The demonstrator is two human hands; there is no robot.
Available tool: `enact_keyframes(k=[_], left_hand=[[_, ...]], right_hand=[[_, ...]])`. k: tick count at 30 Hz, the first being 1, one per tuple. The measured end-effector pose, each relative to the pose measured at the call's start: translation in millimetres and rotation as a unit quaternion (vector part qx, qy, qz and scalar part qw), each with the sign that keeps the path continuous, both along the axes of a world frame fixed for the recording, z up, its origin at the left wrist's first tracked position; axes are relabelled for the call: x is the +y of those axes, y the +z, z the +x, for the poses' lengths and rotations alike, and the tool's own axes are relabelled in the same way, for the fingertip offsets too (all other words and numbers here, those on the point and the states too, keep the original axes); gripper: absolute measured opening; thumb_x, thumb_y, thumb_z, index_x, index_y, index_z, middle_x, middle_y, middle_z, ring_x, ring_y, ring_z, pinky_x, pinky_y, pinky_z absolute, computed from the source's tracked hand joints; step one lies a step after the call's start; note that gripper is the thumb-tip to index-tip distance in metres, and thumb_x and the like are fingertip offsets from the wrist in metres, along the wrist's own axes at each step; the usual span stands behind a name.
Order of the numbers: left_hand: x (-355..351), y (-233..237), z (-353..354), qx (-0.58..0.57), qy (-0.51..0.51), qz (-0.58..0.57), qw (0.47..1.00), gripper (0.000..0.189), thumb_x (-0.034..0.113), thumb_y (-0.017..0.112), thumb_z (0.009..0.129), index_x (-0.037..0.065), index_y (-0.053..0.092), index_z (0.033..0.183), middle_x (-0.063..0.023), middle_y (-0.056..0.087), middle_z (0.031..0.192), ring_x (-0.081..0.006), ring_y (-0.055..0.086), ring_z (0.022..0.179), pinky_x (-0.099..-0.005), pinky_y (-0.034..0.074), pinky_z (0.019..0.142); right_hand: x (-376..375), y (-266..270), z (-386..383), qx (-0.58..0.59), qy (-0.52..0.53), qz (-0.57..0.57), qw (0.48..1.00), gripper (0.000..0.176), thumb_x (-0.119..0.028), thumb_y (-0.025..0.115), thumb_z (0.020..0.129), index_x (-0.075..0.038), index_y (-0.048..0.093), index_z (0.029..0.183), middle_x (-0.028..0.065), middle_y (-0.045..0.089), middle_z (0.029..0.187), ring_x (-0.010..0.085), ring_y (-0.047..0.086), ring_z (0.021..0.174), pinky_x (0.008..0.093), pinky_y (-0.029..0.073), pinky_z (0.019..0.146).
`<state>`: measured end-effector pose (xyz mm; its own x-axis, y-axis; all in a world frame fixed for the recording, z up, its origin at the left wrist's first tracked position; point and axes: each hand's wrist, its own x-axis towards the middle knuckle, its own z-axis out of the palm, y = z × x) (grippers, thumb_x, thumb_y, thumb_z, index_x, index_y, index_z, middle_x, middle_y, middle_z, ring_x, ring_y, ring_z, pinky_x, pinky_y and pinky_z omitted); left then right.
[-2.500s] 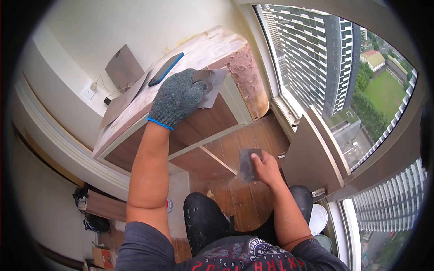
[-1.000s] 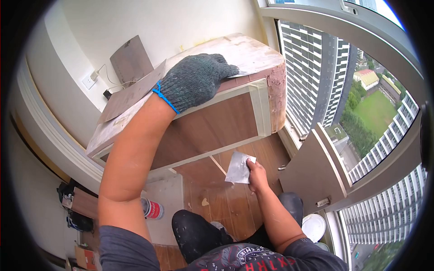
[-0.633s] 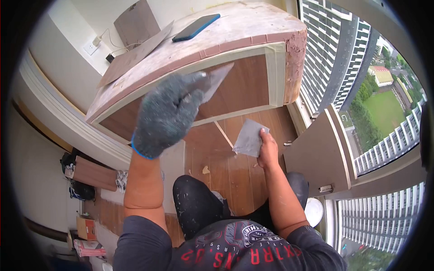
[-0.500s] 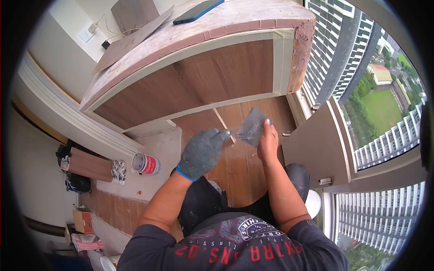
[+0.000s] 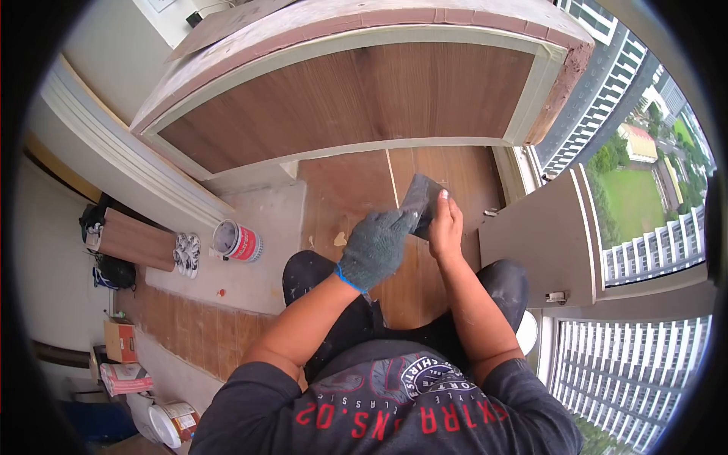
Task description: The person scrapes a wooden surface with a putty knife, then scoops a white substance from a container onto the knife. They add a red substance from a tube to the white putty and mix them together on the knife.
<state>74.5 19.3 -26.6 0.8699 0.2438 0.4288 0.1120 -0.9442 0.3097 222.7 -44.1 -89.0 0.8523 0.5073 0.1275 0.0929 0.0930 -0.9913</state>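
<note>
My left hand [image 5: 375,246], in a grey knitted glove with a blue cuff, is closed with its fingertips against the near left side of a flat dark grey plate [image 5: 422,196]. Whatever the gloved fingers pinch, if anything, is hidden. My bare right hand [image 5: 446,226] grips the plate from the right, thumb on its upper face. The plate is tilted and smudged with paler grey. Both hands are in front of my body, above the wood-look floor [image 5: 409,292] between my bent knees.
Ahead stands a wood-fronted counter [image 5: 341,102] edged with pale tape. A bucket [image 5: 243,241] is at left, by shoes [image 5: 186,254] and a brown panel [image 5: 136,241]. An open window panel [image 5: 542,235] stands at right. A tub [image 5: 174,423] sits lower left.
My gloved left hand has moved right, from apart to against the plate. The plate has turned to a steeper tilt in my right hand. The view has shifted, with the counter appearing closer.
</note>
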Motion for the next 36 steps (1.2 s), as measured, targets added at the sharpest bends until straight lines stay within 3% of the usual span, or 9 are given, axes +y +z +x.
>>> enact_keyframes(k=[6, 14, 21, 22, 24, 25, 27, 32, 36], left_hand=[[30.5, -11.6, -1.7, 0.025, 0.087, 0.073, 0.993, 0.043, 0.003, 0.058, 0.082, -0.001, 0.060, 0.125, -0.0179, 0.065, 0.111, -0.0348, 0.062, 0.098, -0.0436, 0.050, 0.086], [-21.4, -15.5, -0.5, -0.006, 0.041, 0.054, 0.998, 0.041, 0.008, 0.059, 0.085, -0.002, 0.060, 0.125, -0.0202, 0.065, 0.108, -0.0356, 0.063, 0.096, -0.0447, 0.052, 0.084], [30.2, -42.1, 11.2, 0.003, 0.126, 0.042, 0.991, 0.040, 0.005, 0.057, 0.085, 0.000, 0.060, 0.125, -0.0192, 0.065, 0.106, -0.0353, 0.062, 0.093, -0.0448, 0.052, 0.084], [36.2, -39.3, 7.7, -0.019, 0.123, 0.072, 0.990, 0.040, 0.005, 0.057, 0.084, 0.001, 0.061, 0.124, -0.0186, 0.064, 0.105, -0.0349, 0.062, 0.091, -0.0449, 0.051, 0.082], [30.9, -33.5, -6.2, -0.035, 0.109, 0.056, 0.992, 0.042, 0.005, 0.059, 0.084, 0.002, 0.061, 0.126, -0.0183, 0.064, 0.111, -0.0345, 0.062, 0.099, -0.0445, 0.051, 0.089], [21.0, -26.5, -9.0, -0.058, 0.080, 0.052, 0.994, 0.043, 0.006, 0.060, 0.084, 0.003, 0.061, 0.127, -0.0181, 0.064, 0.115, -0.0344, 0.061, 0.104, -0.0449, 0.050, 0.093], [-5.7, -7.1, -11.0, -0.114, -0.002, 0.049, 0.992, 0.048, 0.006, 0.062, 0.082, 0.004, 0.060, 0.131, -0.0178, 0.062, 0.123, -0.0344, 0.059, 0.115, -0.0463, 0.046, 0.102], [-40.2, -7.2, 2.6, -0.114, -0.144, 0.025, 0.983, 0.042, 0.002, 0.064, 0.083, 0.007, 0.067, 0.125, -0.0138, 0.062, 0.131, -0.0342, 0.057, 0.125, -0.0474, 0.041, 0.111], [-36.5, -10.7, 5.6, -0.100, -0.148, 0.003, 0.984, 0.045, 0.002, 0.062, 0.082, 0.007, 0.066, 0.126, -0.0126, 0.062, 0.132, -0.0322, 0.057, 0.125, -0.0470, 0.040, 0.112]], right_hand=[[-9.1, 26.4, -10.1, -0.049, 0.063, -0.096, 0.992, 0.053, -0.040, 0.040, 0.106, 0.003, 0.050, 0.076, 0.0078, 0.048, 0.068, 0.0164, 0.044, 0.066, 0.0356, 0.041, 0.064], [-1.0, 8.9, -0.4, -0.136, -0.142, -0.097, 0.976, 0.050, -0.036, 0.041, 0.106, 0.007, 0.058, 0.088, 0.0260, 0.062, 0.077, 0.0425, 0.059, 0.072, 0.0487, 0.045, 0.068], [-13.1, 19.7, 13.7, -0.029, -0.071, -0.101, 0.992, 0.046, -0.037, 0.045, 0.106, 0.005, 0.061, 0.096, 0.0194, 0.068, 0.086, 0.0323, 0.065, 0.080, 0.0428, 0.049, 0.072], [-11.3, 11.8, 25.6, 0.159, 0.005, 0.046, 0.986, 0.043, -0.038, 0.046, 0.106, 0.003, 0.061, 0.101, 0.0149, 0.069, 0.092, 0.0277, 0.066, 0.083, 0.0398, 0.051, 0.075], [-15.8, 34.2, 34.3, 0.454, 0.096, 0.204, 0.862, 0.038, -0.039, 0.049, 0.105, -0.003, 0.060, 0.113, 0.0061, 0.068, 0.104, 0.0187, 0.066, 0.089, 0.0335, 0.055, 0.081], [-16.7, 25.3, 41.1, 0.507, 0.121, 0.204, 0.829, 0.033, -0.038, 0.049, 0.105, -0.007, 0.060, 0.105, 0.0059, 0.067, 0.091, 0.0185, 0.066, 0.077, 0.0355, 0.056, 0.069], [-8.7, -39.0, 61.1, 0.589, 0.452, 0.351, 0.570, 0.031, -0.039, 0.049, 0.103, -0.011, 0.058, 0.095, 0.0050, 0.064, 0.077, 0.0188, 0.063, 0.064, 0.0353, 0.052, 0.056], [-13.9, -23.2, 15.7, 0.643, 0.442, 0.292, 0.553, 0.041, -0.047, 0.051, 0.096, -0.007, 0.058, 0.097, 0.0089, 0.061, 0.079, 0.0269, 0.063, 0.073, 0.0402, 0.054, 0.065], [-12.7, -43.7, 17.3, 0.642, 0.363, 0.284, 0.612, 0.039, -0.046, 0.051, 0.097, -0.007, 0.059, 0.099, 0.0105, 0.063, 0.083, 0.0278, 0.064, 0.076, 0.0410, 0.054, 0.067]])
